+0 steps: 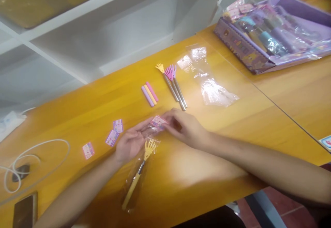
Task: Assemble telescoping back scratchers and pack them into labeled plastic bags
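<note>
My right hand [186,126] pinches a small pink printed card [158,121] between thumb and fingers. Palm upward, my left hand [131,142] has its fingers stretched out to the card's left edge; whether they touch it is hard to tell. Just below both hands lies a yellow back scratcher [134,186] with a hand-shaped head, inside a clear plastic bag. Beyond the hands are several hand-shaped scratcher heads on metal rods [176,86], yellow, pink and purple. Left of these rest three coloured handle tubes [149,94].
Two purple cards [112,137] and a pink card [88,151] lie at left, near a white cable [64,142] and a phone [24,210]. Clear bags [214,90] lie beyond my right hand. A purple box [243,54] of packaged items stands far right, white shelving [129,21] behind.
</note>
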The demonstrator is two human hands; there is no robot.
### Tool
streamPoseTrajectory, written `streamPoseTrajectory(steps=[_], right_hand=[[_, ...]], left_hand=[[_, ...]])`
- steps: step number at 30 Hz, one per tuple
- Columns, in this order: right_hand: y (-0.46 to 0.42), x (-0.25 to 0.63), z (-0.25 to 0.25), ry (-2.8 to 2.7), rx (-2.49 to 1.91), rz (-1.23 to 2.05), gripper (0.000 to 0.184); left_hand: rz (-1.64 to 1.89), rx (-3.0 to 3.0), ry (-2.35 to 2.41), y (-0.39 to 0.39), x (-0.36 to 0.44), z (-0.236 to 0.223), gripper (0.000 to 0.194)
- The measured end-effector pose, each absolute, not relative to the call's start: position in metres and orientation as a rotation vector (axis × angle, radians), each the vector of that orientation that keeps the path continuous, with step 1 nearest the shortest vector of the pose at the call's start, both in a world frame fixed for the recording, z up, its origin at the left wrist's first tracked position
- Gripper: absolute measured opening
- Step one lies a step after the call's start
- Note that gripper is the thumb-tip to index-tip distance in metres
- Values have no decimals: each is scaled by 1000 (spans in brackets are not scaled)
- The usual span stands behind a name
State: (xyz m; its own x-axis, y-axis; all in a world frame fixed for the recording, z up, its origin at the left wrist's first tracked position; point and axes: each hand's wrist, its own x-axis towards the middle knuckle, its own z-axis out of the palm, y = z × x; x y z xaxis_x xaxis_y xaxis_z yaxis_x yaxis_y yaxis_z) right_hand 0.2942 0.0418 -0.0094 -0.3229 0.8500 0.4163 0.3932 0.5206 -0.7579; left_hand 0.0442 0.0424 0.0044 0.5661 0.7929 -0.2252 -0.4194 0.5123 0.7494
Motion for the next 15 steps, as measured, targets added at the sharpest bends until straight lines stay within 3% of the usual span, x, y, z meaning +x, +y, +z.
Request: streamPoseTrajectory(steps=[10,15], right_hand=[[43,297,-11,-2101,-894,533,18],[44,298,-10,-2154,-859,392,29]], left_hand=[[761,694,535,42,44,6,56],[747,699,530,42,44,7,57]])
